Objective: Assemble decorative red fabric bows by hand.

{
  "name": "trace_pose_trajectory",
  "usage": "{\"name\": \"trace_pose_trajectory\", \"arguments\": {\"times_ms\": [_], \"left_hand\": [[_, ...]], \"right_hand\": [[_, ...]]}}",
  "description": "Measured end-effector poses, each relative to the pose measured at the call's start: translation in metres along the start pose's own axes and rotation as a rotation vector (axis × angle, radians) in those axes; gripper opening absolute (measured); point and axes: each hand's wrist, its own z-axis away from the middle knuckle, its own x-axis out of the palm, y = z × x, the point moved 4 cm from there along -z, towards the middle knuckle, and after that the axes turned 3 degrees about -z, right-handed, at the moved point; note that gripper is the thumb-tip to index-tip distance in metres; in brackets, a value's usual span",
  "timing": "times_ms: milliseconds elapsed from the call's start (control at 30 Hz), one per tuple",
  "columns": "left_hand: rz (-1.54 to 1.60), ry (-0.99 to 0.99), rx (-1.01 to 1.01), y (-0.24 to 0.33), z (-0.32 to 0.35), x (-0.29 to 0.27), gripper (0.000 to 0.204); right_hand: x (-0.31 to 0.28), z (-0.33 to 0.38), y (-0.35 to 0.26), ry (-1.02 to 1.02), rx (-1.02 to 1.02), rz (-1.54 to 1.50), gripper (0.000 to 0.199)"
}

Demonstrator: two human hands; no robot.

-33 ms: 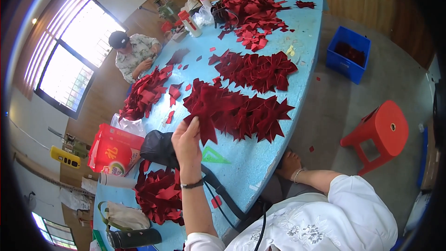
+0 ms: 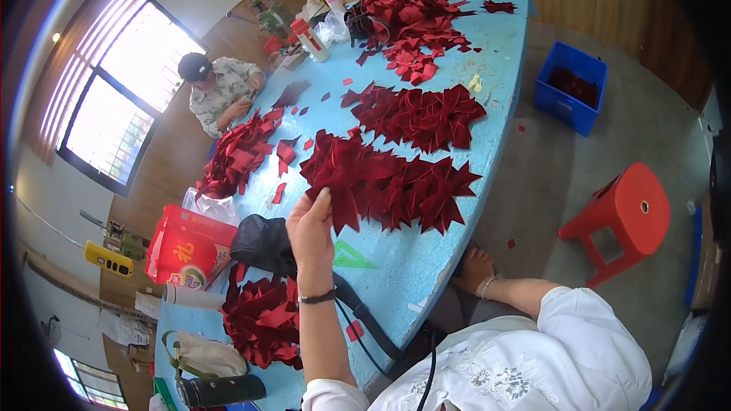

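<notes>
Dark red fabric piece (image 2: 345, 211), pinched by its edge between your left fingers (image 2: 322, 201) and thumb, almost no gap there, spreads up and rightward from the tips, overlapping the red fabric row (image 2: 444, 192) on the blue desk (image 2: 411, 259)! Your right hand (image 2: 477, 269) is down beside the edge, grip unclear.

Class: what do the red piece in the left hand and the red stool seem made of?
Red piece: perhaps velvety fabric; its surface looks soft and matte. Red stool: likely moulded plastic, smooth with a slight sheen; uniform colour, rounded edges.
</notes>
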Motion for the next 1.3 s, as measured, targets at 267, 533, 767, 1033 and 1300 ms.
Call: {"name": "trace_pose_trajectory", "arguments": {"times_ms": [267, 533, 767, 1033, 1300], "left_hand": [[0.044, 0.069, -0.152, -0.050, -0.025, 0.062, 0.006], [-0.052, 0.181, -0.193, -0.064, -0.027, 0.056, 0.025], [-0.159, 0.193, -0.221, -0.049, -0.012, 0.032, 0.018], [-0.426, 0.137, -0.180, -0.028, 0.002, 0.001, 0.030], [-0.334, 0.129, 0.112, 0.040, 0.046, -0.047, 0.037]], "right_hand": [[-0.029, 0.014, 0.036, 0.013, 0.017, 0.013, 0.084], [-0.029, 0.021, 0.049, 0.029, 0.034, -0.023, 0.080], [-0.015, 0.038, 0.027, 0.049, 0.013, 0.041, 0.082], [-0.012, 0.042, 0.008, 0.064, 0.024, 0.065, 0.083], [0.006, 0.046, -0.019, 0.054, 0.030, 0.091, 0.084]]}}
